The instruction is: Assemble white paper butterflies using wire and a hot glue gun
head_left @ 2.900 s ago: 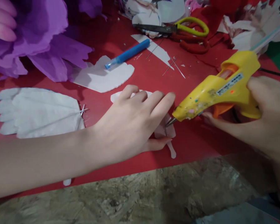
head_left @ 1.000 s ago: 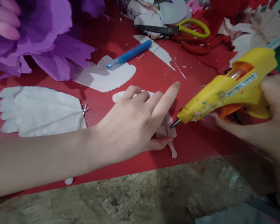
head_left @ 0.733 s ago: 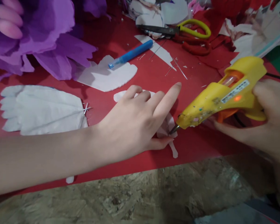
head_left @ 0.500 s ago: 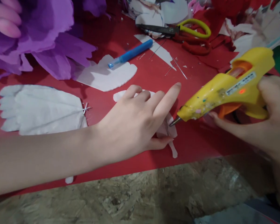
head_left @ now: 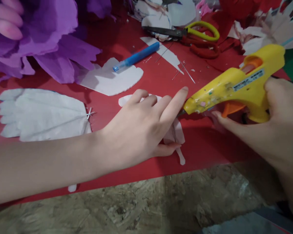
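My left hand (head_left: 141, 126) lies over a small white paper petal (head_left: 177, 135) on the red sheet (head_left: 205, 146), thumb and fingers pressing it down, index finger stretched toward the glue gun's tip. My right hand (head_left: 271, 120) grips a yellow hot glue gun (head_left: 234, 86) with an orange trigger, one finger under the trigger. The gun's nozzle points left and sits just by my left index fingertip, above the petal's upper edge. Most of the petal is hidden under my left hand.
A large purple paper flower (head_left: 39, 35) fills the far left. White paper cut-outs (head_left: 41, 115) lie on the left, another (head_left: 112, 79) with a blue pen (head_left: 136, 57). Yellow-handled scissors (head_left: 192, 31), thin wires and paper scraps sit at the back. Bare chipboard (head_left: 148, 208) runs along the near edge.
The glue gun has risen and shifted up along the petal, its nozzle now by my left index fingertip instead of the petal's middle. My left hand has stayed put.
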`<state>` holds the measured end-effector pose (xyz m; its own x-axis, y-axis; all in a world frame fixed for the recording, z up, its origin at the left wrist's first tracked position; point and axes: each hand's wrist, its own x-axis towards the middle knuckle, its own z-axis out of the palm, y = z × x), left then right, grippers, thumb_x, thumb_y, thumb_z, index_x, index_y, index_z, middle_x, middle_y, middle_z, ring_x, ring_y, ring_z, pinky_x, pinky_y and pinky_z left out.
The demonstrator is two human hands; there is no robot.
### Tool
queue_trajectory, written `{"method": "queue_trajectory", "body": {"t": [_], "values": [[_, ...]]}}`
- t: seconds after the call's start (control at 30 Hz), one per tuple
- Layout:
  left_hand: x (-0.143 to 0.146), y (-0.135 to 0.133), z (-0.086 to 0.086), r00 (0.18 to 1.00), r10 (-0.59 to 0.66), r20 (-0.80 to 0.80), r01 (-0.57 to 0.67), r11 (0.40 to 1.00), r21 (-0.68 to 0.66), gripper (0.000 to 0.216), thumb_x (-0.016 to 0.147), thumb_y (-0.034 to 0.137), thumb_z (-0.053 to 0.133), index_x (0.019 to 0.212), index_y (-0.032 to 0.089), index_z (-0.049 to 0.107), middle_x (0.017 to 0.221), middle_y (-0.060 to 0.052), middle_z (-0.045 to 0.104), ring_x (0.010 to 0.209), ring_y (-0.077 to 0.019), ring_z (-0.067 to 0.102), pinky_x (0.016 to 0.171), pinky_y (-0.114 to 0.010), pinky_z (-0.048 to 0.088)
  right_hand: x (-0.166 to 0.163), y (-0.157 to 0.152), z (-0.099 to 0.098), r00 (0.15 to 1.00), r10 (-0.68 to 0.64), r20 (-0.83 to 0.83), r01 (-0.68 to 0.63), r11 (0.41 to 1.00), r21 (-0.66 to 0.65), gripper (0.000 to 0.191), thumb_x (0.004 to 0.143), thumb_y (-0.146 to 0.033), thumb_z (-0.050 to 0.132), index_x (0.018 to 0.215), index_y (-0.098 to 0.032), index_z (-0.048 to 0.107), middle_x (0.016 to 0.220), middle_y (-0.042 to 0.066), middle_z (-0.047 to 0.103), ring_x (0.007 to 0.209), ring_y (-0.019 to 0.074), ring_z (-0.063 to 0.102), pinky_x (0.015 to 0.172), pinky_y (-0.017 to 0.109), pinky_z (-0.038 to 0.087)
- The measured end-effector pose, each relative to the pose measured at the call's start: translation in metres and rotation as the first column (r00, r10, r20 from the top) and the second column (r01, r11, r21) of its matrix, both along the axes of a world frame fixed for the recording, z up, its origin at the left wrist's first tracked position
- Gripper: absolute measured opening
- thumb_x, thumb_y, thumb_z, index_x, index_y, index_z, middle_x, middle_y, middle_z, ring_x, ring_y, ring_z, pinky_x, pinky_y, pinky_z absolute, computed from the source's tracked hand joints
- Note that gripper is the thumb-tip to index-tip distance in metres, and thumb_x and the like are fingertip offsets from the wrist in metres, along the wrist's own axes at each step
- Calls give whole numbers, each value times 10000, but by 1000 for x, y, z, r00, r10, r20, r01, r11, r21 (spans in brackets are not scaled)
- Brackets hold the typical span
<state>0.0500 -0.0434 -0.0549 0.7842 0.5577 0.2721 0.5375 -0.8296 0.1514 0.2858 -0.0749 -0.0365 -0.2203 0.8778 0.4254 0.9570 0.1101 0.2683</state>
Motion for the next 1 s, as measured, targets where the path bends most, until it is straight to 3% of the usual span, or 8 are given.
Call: {"method": "queue_trajectory", "body": {"t": [0.13,0.27,0.47,0.67,0.77,0.87,1.0], "values": [[-1,-1,-1,1000,-4,6,4,1000,8,651,804,366,468,1320,-11,346,897,-108,642,805,-282,619,765,-412,439,-1,1,-3,999,5,35,-5,1000,1,575,774,-664,402,932,-126,528,779,99,578,756,204,594,466,265,283],[0,-2,-1,1000,6,3,-6,1000,-5,631,803,351,456,1335,38,325,936,-98,641,815,-275,621,773,-421,440,-1,-1,1,999,-4,39,5,1000,-30,555,777,-692,337,839,-163,492,694,61,530,679,170,563,456,256,230],[0,0,-1,1000,3,-9,-3,999,-47,618,808,374,459,1334,72,337,998,-88,640,839,-265,621,784,-418,436,5,-5,8,997,68,28,-67,997,-41,552,766,-710,332,777,-173,463,635,36,465,582,117,484,456,261,183],[0,0,-1,1000,8,-3,-8,1000,-2,640,818,396,470,1329,33,342,938,-101,650,815,-278,622,770,-417,437,6,-3,7,998,54,-16,-55,996,-72,526,756,-703,356,743,-181,419,654,31,453,599,118,476,469,262,206],[0,-1,0,1000,11,-20,-11,999,33,643,820,387,477,1328,14,345,921,-106,653,818,-273,622,764,-393,435,5,-1,8,999,-35,-7,35,998,-48,552,735,-729,342,727,-180,397,666,41,472,623,140,503,466,263,214],[0,-1,1,999,-4,-35,6,999,54,681,827,420,487,1328,-17,338,978,-140,647,846,-281,624,762,-383,426,5,2,8,993,-114,-44,113,993,-26,572,709,-738,375,766,-173,450,711,62,519,691,173,549,484,263,279],[-1,-1,2,998,-4,-66,9,997,78,747,823,489,504,1335,-24,323,1043,-160,637,901,-294,616,754,-381,417,10,7,8,980,-97,-172,101,995,15,612,680,-752,426,788,-155,511,727,77,559,705,179,557,547,275,372]]}}
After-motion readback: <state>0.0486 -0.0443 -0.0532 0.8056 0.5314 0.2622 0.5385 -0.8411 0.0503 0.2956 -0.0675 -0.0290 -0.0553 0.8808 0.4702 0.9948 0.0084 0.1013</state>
